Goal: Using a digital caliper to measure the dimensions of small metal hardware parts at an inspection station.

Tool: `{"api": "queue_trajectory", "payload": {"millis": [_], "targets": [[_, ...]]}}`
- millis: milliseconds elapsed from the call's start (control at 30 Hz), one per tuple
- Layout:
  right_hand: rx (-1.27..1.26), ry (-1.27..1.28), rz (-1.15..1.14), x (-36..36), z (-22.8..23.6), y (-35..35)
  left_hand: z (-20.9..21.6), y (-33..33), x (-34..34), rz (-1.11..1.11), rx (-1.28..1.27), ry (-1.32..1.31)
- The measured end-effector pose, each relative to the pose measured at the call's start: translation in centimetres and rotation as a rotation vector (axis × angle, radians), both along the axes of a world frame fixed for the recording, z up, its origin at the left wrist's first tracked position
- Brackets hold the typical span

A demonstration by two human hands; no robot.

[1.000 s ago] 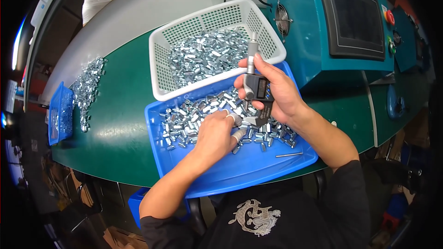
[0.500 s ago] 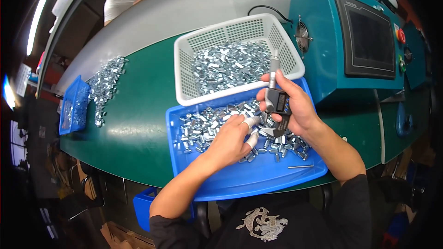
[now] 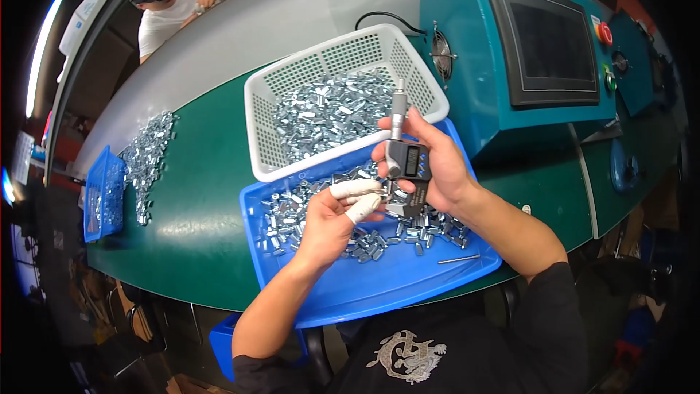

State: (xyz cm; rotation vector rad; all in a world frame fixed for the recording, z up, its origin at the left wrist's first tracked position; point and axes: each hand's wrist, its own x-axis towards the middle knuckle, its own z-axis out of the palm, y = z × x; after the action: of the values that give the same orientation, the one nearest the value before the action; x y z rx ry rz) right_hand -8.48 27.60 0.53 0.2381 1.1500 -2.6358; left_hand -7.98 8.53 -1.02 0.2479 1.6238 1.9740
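Note:
My right hand (image 3: 442, 168) grips a digital micrometer (image 3: 407, 159), its thimble pointing up and its dark frame hanging down. White finger cots cover two fingertips of my left hand (image 3: 332, 219), which are pinched together beside the micrometer's jaws. Between them is a small shiny metal nut (image 3: 385, 190), mostly hidden by the fingertips. Beneath both hands lies a blue tray (image 3: 350, 295) with many loose elongated metal nuts (image 3: 288, 211). Behind it, a white perforated basket (image 3: 257, 131) holds a large heap of the same parts.
A thin metal rod (image 3: 458, 259) lies at the tray's right. A small blue basket (image 3: 93, 197) and a pile of nuts (image 3: 149, 157) are on the green table's left. A teal machine with a screen (image 3: 550, 44) stands at the right. Another person (image 3: 171, 11) sits beyond the table.
My left hand has risen from the loose nuts in the tray to the micrometer's jaws, with a nut pinched in its fingers. The view has shifted slightly; the right hand still holds the micrometer.

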Motion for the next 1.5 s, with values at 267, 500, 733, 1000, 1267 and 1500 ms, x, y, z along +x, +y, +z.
{"api": "queue_trajectory", "payload": {"millis": [267, 500, 733, 1000, 1267, 1500], "targets": [[-0.042, 0.046, 0.021, 0.2, -0.5, 0.2, 0.4, 0.2, 0.1, 0.009, -0.008, -0.067], [0.041, 0.050, -0.023, 0.2, 0.1, -0.1, 0.4, 0.3, 0.1, 0.002, 0.009, -0.041], [0.027, 0.038, -0.021, 0.1, -0.1, 0.1, 0.1, 0.3, 0.0, 0.009, 0.011, -0.041], [0.011, 0.024, -0.019, 0.1, 0.2, -0.1, 0.0, 0.1, 0.0, 0.001, -0.117, 0.019], [0.125, 0.032, -0.018, 0.5, 0.4, -0.2, -0.6, 0.2, 0.0, -0.018, -0.123, 0.080], [0.105, 0.030, -0.022, 0.5, 0.4, -0.1, -0.1, -0.3, -0.8, 0.200, -0.055, 0.174]]}}
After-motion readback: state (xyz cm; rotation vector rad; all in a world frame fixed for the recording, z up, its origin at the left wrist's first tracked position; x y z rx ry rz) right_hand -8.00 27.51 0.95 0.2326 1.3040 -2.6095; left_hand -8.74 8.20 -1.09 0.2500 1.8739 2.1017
